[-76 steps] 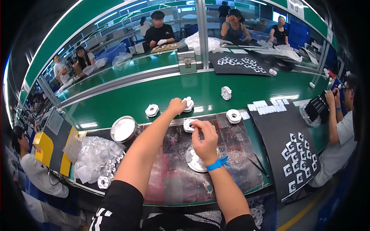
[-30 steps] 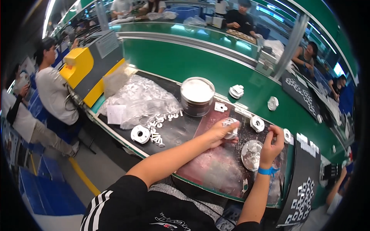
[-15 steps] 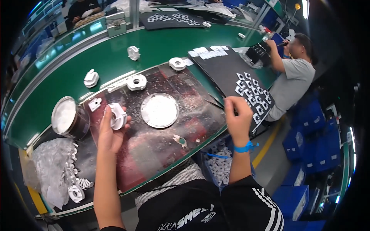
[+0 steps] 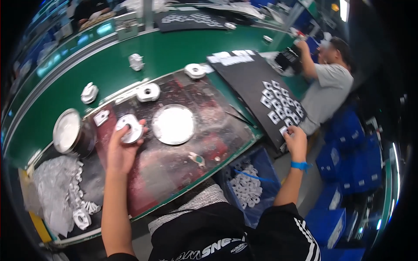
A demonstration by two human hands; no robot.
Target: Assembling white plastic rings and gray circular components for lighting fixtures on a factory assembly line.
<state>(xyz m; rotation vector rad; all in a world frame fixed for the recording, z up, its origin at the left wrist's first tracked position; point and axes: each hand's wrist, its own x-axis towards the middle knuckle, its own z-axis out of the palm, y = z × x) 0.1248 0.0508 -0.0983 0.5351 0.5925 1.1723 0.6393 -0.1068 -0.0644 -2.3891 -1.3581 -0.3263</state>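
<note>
My left hand (image 4: 123, 148) is closed around a round white plastic housing (image 4: 129, 129) with a hole in it, above the left part of the work mat. Out to the right, my right hand (image 4: 297, 141) reaches to the near corner of a black board (image 4: 248, 82). Its thumb and fingertips pinch a small white square piece (image 4: 283, 130) at the board's edge. Several similar white pieces with dark marks (image 4: 278, 102) lie in rows on that board. A pair of dark tweezers (image 4: 240, 118) rests by the mat's right edge.
A round white-filled dish (image 4: 174, 125) sits mid-mat, with a tub (image 4: 67, 130) at left. More white housings (image 4: 148, 92) stand along the back. A plastic bag (image 4: 52, 187) lies front left. A blue bin (image 4: 265, 161) of white parts stands below; a co-worker (image 4: 328, 87) is at right.
My right hand has moved right, from beside the tweezers to the board's near corner. In my left hand the housing has turned so its flat face shows. The view has shifted slightly.
</note>
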